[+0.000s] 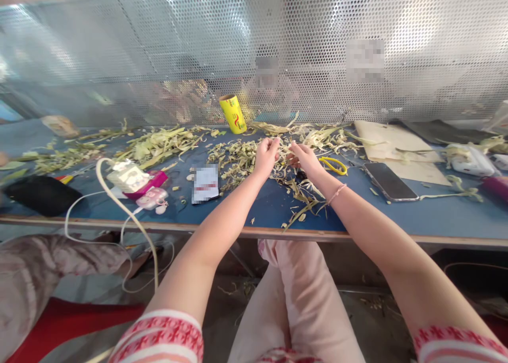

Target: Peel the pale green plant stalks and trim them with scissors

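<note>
My left hand and my right hand are raised close together over a heap of dried plant pieces on the blue table. The fingers of both are pinched, with a pale piece of dried plant running between them; its exact outline blurs into the heap behind. Just right of my right hand lies a yellow loop, perhaps a band or scissor handle. Long dry stalks are scattered below my right wrist. A yellow cardboard tube stands tilted behind the heap.
A perforated metal panel rises behind the blue table. A phone and cardboard sheets lie right. To the left are a card-like item, a corded charger, more plant pieces and a black pouch. Someone's leg shows at left.
</note>
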Tool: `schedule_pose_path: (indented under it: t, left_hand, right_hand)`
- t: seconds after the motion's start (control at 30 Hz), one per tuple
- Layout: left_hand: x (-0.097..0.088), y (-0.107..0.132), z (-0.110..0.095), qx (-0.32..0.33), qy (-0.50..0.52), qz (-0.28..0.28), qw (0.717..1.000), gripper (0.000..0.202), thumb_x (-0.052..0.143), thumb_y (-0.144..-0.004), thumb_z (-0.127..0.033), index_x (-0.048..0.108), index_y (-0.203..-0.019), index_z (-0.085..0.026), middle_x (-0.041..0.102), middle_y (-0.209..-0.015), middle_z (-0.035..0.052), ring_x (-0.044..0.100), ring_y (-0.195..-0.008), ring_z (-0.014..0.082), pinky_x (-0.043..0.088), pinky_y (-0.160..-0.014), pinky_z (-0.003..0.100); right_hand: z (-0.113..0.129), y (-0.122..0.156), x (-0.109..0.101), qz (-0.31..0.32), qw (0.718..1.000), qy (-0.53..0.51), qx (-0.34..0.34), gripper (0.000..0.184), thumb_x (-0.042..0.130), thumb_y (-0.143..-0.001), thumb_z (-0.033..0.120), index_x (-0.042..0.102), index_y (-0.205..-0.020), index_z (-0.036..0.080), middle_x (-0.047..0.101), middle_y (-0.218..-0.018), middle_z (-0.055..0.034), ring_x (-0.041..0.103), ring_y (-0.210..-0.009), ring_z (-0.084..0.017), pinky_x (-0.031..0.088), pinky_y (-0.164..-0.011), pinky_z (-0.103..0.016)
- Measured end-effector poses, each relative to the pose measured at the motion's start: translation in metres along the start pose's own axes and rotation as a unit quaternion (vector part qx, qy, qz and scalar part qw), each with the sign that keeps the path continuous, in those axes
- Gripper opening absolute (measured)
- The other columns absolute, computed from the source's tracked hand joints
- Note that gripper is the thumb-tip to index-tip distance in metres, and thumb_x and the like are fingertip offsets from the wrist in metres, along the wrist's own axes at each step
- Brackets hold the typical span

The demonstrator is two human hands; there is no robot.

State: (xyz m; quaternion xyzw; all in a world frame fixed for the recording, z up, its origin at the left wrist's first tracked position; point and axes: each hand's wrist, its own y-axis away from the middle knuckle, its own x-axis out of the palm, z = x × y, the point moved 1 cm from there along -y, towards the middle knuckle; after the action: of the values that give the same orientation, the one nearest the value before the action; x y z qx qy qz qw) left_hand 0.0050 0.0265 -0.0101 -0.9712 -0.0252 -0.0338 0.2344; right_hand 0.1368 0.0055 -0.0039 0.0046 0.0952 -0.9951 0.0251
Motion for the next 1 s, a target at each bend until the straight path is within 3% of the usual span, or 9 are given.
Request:
schedule_pose_path:
  t: [0.27, 0.4, 0.57, 0.67, 0.8, 0.9, 1.0]
  left_hand:
    - [0.004, 0.003, -0.003, -0.023, 0.039, 0.018, 0.999, 0.044, 0.056, -0.079, -0.061, 0.04, -0.069, -0.02, 0.031, -0.048, -0.0094, 0.031, -0.039, 0.0044, 0.025, -0.043, 0.021]
    - [0.007, 0.002, -0.007, -0.093, 0.121, 0.016, 0.988, 0.04, 0.057, -0.081, -0.056, 0.044, -0.074, -0.019, 0.03, -0.05, -0.0103, 0.033, -0.041, 0.0028, 0.03, -0.044, 0.018]
    - [0.008, 0.003, -0.007, -0.168, 0.203, 0.057, 0.963, 0.029, 0.067, -0.08, -0.037, 0.048, -0.072, -0.016, 0.046, -0.056, -0.0074, 0.044, -0.048, 0.0009, 0.04, -0.052, 0.014]
    - [0.007, 0.003, -0.003, -0.202, 0.219, 0.082, 0.951, 0.022, 0.07, -0.077, -0.024, 0.052, -0.072, -0.014, 0.052, -0.06, -0.0058, 0.048, -0.051, 0.0005, 0.043, -0.055, 0.014]
    - [0.007, 0.005, 0.0, -0.215, 0.208, 0.101, 0.949, 0.018, 0.071, -0.075, -0.02, 0.056, -0.069, -0.013, 0.053, -0.058, -0.0052, 0.049, -0.051, 0.0013, 0.044, -0.056, 0.014]
    - [0.009, 0.008, -0.002, -0.22, 0.174, 0.116, 0.953, 0.016, 0.07, -0.075, -0.019, 0.058, -0.069, -0.012, 0.054, -0.057, -0.0046, 0.049, -0.051, 0.0025, 0.044, -0.055, 0.016]
    - [0.012, 0.011, -0.005, -0.212, 0.142, 0.092, 0.962, 0.014, 0.065, -0.08, -0.019, 0.058, -0.07, -0.012, 0.056, -0.059, -0.0031, 0.053, -0.054, 0.0043, 0.044, -0.057, 0.017]
  right_hand:
    - [-0.003, -0.005, -0.005, -0.014, 0.991, 0.025, -0.131, 0.03, 0.066, -0.072, 0.044, 0.049, -0.067, 0.02, 0.047, -0.055, 0.0062, 0.044, -0.051, -0.007, 0.039, -0.054, -0.023]
    - [-0.004, -0.005, -0.005, 0.004, 0.991, 0.003, -0.131, 0.027, 0.067, -0.07, 0.042, 0.053, -0.069, 0.02, 0.046, -0.055, 0.0066, 0.041, -0.05, -0.007, 0.038, -0.052, -0.024]
    - [-0.003, -0.005, -0.007, -0.023, 0.993, -0.018, -0.113, 0.022, 0.063, -0.073, 0.039, 0.051, -0.07, 0.02, 0.05, -0.057, 0.0046, 0.044, -0.05, -0.009, 0.04, -0.053, -0.025]
    - [-0.002, -0.005, -0.01, -0.028, 0.989, 0.071, -0.129, 0.02, 0.061, -0.075, 0.037, 0.051, -0.071, 0.021, 0.051, -0.057, 0.0039, 0.047, -0.054, -0.011, 0.04, -0.055, -0.026]
    - [-0.002, -0.005, -0.01, -0.045, 0.964, 0.203, -0.163, 0.018, 0.057, -0.079, 0.029, 0.044, -0.068, 0.023, 0.051, -0.06, 0.0023, 0.048, -0.059, -0.014, 0.04, -0.061, -0.028]
    - [-0.006, -0.006, -0.009, -0.059, 0.955, 0.241, -0.163, 0.02, 0.054, -0.08, 0.023, 0.038, -0.068, 0.024, 0.048, -0.061, 0.0018, 0.047, -0.061, -0.016, 0.04, -0.066, -0.03]
    - [-0.009, -0.007, -0.008, -0.064, 0.944, 0.268, -0.183, 0.018, 0.05, -0.081, 0.019, 0.035, -0.072, 0.025, 0.047, -0.064, 0.0009, 0.046, -0.064, -0.017, 0.039, -0.069, -0.032]
